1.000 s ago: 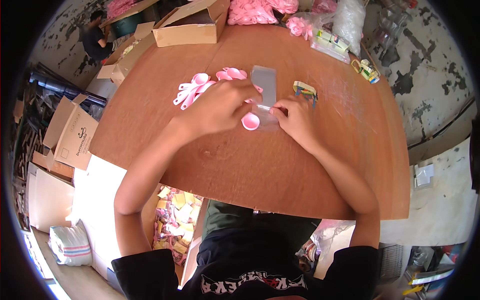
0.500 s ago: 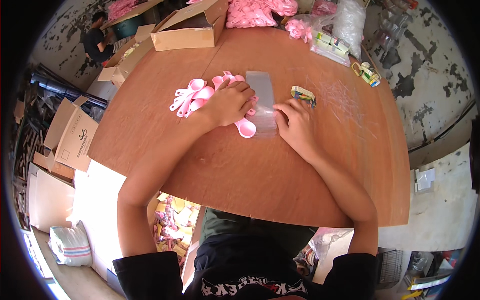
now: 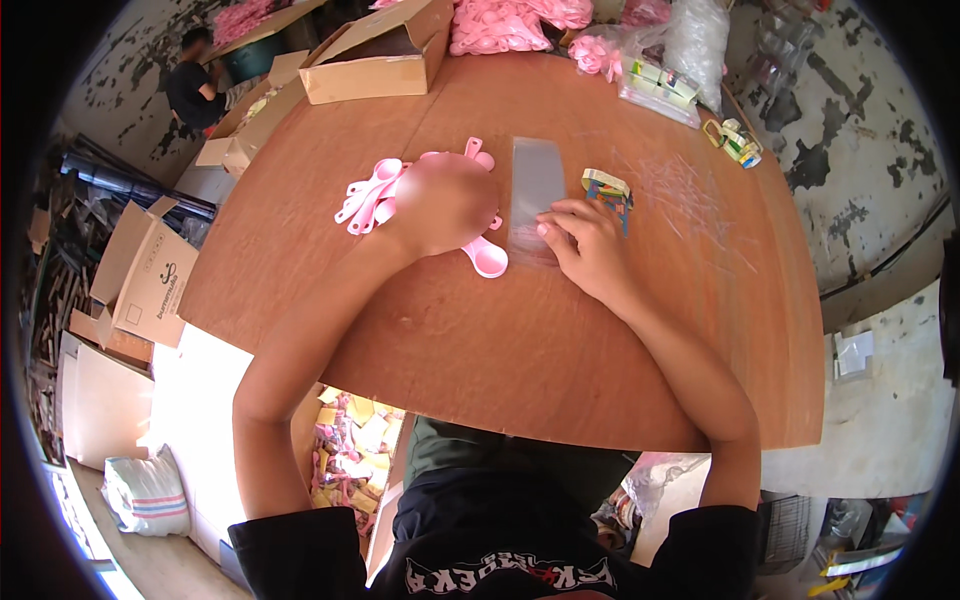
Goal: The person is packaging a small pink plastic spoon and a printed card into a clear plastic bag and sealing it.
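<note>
My left hand [image 3: 447, 205] is over a pile of pink measuring scoops [image 3: 383, 175] and hides part of it. It is blurred, so its fingers and anything in them cannot be made out. One scoop [image 3: 490, 259] lies with its round bowl toward me, just below that hand. Right of the pile lies a flat stack of clear plastic bags [image 3: 538, 175], long and narrow. My right hand [image 3: 585, 245] rests at the right edge of the stack, its thumb and fingertips closed on the plastic. Just beyond it sits a roll of pale tape [image 3: 606, 183] with a blue piece.
Thin clear strips [image 3: 690, 205] are scattered on the right of the wooden table [image 3: 480, 350]. An open cardboard box [image 3: 370, 75], bagged pink scoops [image 3: 500, 28] and clear bags [image 3: 655, 95] line the far edge. A person [image 3: 195, 90] sits at the far left.
The plastic bag stack has shifted a little to the right. My left hand has moved slightly left and down over the scoops and become blurred. My right hand stays at the bags.
</note>
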### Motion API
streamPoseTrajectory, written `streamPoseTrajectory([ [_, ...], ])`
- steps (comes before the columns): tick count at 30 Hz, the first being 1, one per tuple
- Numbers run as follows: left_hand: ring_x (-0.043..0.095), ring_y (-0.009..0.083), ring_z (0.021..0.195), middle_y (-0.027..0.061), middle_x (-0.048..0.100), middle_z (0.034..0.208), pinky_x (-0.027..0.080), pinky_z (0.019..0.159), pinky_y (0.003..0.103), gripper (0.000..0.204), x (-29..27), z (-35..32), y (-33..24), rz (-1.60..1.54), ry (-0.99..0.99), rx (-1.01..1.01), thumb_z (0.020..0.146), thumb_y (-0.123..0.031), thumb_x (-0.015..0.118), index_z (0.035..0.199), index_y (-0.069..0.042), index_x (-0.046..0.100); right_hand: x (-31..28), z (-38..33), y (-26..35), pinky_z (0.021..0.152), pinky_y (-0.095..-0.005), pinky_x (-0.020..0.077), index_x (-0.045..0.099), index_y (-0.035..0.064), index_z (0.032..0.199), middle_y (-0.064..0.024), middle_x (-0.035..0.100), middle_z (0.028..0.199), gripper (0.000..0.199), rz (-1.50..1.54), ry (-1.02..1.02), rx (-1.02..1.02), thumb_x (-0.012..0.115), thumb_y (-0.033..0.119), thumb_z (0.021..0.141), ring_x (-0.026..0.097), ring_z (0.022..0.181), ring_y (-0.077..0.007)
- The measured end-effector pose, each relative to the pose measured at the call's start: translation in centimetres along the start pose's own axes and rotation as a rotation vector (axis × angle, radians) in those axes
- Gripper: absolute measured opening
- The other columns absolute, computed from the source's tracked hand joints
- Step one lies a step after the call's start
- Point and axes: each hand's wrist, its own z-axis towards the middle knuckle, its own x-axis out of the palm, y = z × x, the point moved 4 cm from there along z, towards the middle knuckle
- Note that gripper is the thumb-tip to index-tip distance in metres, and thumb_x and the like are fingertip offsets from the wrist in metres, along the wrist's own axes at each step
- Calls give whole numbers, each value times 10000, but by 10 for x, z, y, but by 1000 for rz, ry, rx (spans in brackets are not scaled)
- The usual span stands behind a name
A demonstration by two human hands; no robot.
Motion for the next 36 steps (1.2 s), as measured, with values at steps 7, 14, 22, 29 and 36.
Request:
streamPoseTrajectory([
  [7,572,250,1048,81,609,998,326,1104,499,194,2,10,-9,-113,200,130,799,-99,619,982,-96,685,2,2,-5,887,-415,403,734,106,838,-51,660,922,74,44,27,32,694,162,810,580,968,-257],
  [14,563,285,993,90,599,967,448,909,413,337,5,12,-15,-159,138,150,739,19,623,1050,-86,696,-1,5,-3,812,-390,387,720,92,790,-36,656,812,64,71,-4,67,699,152,801,571,815,-235],
  [22,559,277,1002,95,592,995,457,893,401,310,7,11,-15,-178,162,158,729,40,608,999,-74,708,-9,6,1,754,-382,386,697,78,794,-52,667,785,65,91,-78,149,697,140,815,584,760,-237],
  [29,530,312,1117,94,585,1108,352,1066,485,430,-2,15,-21,-69,164,140,779,-32,619,1206,-76,586,-55,23,24,768,-367,401,680,87,815,-38,645,782,67,15,-365,-57,688,148,842,569,786,-220],
  [36,582,247,1050,93,624,1112,472,903,394,353,-73,25,-69,-370,-118,160,783,-38,703,1118,-10,594,-83,30,78,722,-360,426,688,56,838,-62,638,758,111,173,-83,-242,667,162,865,571,774,-227],
])
